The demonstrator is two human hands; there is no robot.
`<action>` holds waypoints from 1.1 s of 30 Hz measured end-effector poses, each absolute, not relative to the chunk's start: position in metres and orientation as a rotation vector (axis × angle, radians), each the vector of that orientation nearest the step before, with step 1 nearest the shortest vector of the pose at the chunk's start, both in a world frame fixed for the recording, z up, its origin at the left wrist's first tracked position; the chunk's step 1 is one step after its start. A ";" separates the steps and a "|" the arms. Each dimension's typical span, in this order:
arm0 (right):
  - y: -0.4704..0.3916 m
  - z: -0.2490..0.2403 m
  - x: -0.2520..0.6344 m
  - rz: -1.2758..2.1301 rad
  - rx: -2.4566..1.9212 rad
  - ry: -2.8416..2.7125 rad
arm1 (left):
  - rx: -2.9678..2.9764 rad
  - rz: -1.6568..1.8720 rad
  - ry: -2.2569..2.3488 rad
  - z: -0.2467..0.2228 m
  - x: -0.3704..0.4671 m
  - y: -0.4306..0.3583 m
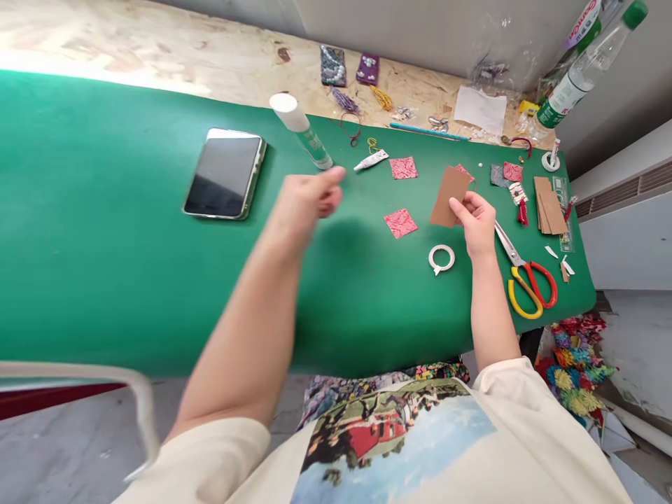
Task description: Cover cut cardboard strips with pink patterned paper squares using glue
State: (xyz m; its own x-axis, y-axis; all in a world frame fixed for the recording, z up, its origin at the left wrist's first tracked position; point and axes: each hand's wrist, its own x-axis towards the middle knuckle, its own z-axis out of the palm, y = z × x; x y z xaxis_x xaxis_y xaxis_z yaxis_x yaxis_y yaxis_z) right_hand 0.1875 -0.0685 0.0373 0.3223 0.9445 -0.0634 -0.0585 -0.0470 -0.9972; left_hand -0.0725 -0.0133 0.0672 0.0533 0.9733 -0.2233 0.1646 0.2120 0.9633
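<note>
My right hand [477, 218] pinches a brown cardboard rectangle [450, 196] by its right edge, above the green table. My left hand [315, 196] is raised, slightly blurred, its fingers curled and closed; whether anything small is in it is hidden. Just beyond it a white-capped glue bottle [309, 136] stands. A small white tube [372, 160] lies between the bottle and a red patterned square [403, 168]. Another red square [400, 223] lies nearer me, left of the card. Below the card rests a white tape roll [442, 259].
Scissors [525, 276] with red and yellow handles lie right of my right forearm. Brown card strips [549, 206] are at the right edge. A phone [225, 173] lies at the left. Bottles [570, 91] stand at the back right; a blue stick [429, 131] lies along the back.
</note>
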 end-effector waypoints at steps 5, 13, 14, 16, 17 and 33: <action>-0.069 0.035 0.196 0.984 -1.321 -0.765 | 0.811 0.345 1.714 0.077 -0.184 0.013; -0.068 0.034 0.191 1.025 -1.330 -0.848 | 0.415 0.072 1.801 0.073 -0.239 0.023; -0.068 0.034 0.192 1.016 -1.334 -0.845 | 0.403 0.081 1.801 0.069 -0.242 0.024; -0.069 0.034 0.193 1.009 -1.332 -0.834 | 0.377 0.126 1.751 0.060 -0.249 0.026; -0.069 0.035 0.193 1.011 -1.325 -0.829 | 0.379 0.138 1.764 0.057 -0.251 0.027; -0.071 0.034 0.191 1.017 -1.319 -0.938 | 0.430 0.072 1.857 0.063 -0.241 0.021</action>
State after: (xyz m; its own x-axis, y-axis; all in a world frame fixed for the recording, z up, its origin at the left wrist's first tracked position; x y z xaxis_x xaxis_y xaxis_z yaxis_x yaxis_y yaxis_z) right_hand 0.1906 -0.0708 0.0341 0.3011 0.9532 -0.0278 -0.0500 -0.0133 -0.9987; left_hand -0.2409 0.0214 0.0629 -0.2632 0.3274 -0.9075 0.2565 0.9305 0.2614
